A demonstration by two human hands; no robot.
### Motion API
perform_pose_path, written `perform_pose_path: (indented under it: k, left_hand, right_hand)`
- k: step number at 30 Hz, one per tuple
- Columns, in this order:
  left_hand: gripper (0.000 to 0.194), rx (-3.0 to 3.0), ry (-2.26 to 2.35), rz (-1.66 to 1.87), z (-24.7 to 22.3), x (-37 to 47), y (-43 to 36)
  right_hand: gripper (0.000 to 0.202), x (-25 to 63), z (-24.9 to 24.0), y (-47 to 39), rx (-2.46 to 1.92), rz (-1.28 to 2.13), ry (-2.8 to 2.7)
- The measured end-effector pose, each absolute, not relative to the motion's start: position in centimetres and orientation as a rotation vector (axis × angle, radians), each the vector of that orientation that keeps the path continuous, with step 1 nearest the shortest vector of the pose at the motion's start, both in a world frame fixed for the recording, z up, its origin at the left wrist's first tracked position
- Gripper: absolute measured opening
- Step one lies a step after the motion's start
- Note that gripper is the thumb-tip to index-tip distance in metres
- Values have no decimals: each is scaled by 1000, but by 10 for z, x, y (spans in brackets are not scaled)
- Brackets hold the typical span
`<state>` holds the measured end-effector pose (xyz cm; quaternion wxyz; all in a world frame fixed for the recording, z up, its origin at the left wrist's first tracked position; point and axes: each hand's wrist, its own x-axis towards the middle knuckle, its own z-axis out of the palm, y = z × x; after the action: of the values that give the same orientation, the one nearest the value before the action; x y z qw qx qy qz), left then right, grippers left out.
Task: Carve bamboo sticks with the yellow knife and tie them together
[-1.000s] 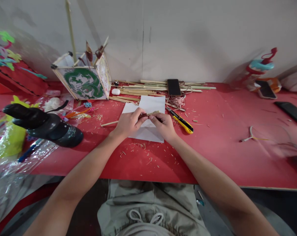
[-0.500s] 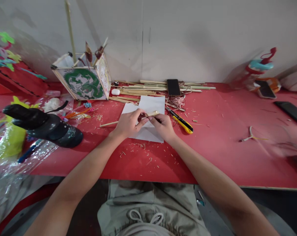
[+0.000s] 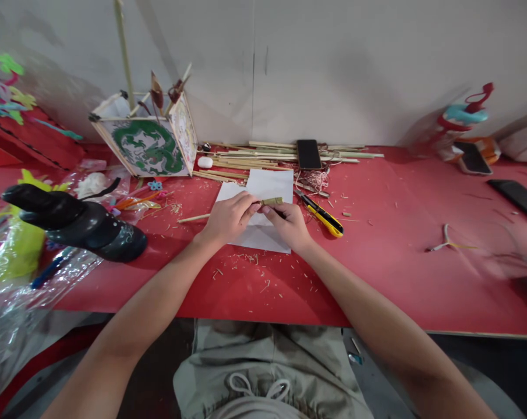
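My left hand [image 3: 232, 219] and my right hand [image 3: 289, 224] meet over white paper [image 3: 263, 237] on the red table. Both are closed around a short bamboo piece [image 3: 272, 201], whose greenish end shows above my right fingers. Something dark red is partly visible between the fingertips; its shape is hidden. A thin pale stick [image 3: 194, 219] lies left of the paper and passes behind my left hand. The yellow and black utility knife [image 3: 323, 216] rests just right of my right hand.
Bamboo strips [image 3: 237, 157], a phone [image 3: 309, 155] and tangled string [image 3: 314, 180] lie behind the paper. A dragon-decorated box [image 3: 152, 145] and a black bottle [image 3: 84, 224] stand or lie at left. At right are a drink bottle [image 3: 459, 122] and another phone [image 3: 517, 199].
The bamboo piece has turned between my fingers, showing a greener side instead of its pale one. My left fingers have drawn closer together around it.
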<state>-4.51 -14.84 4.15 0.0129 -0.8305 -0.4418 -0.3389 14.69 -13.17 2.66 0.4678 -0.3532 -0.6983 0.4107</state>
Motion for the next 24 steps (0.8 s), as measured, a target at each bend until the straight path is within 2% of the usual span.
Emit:
perform_pose_path:
  k: [9,15,24]
  left_hand:
    - [28,-2635,-1498,-1091,45,-46,-153]
    - [17,-2616,-1463,-1084,44,-46,-151]
    - [27,-2611,-1397,-1045,42,-45,-148]
  right_hand:
    - [37,147,27,-133,-831,1054,-1720]
    - [39,147,26,-131,-873,1004,-1733]
    - [41,147,30,-134,-866,1009,-1769]
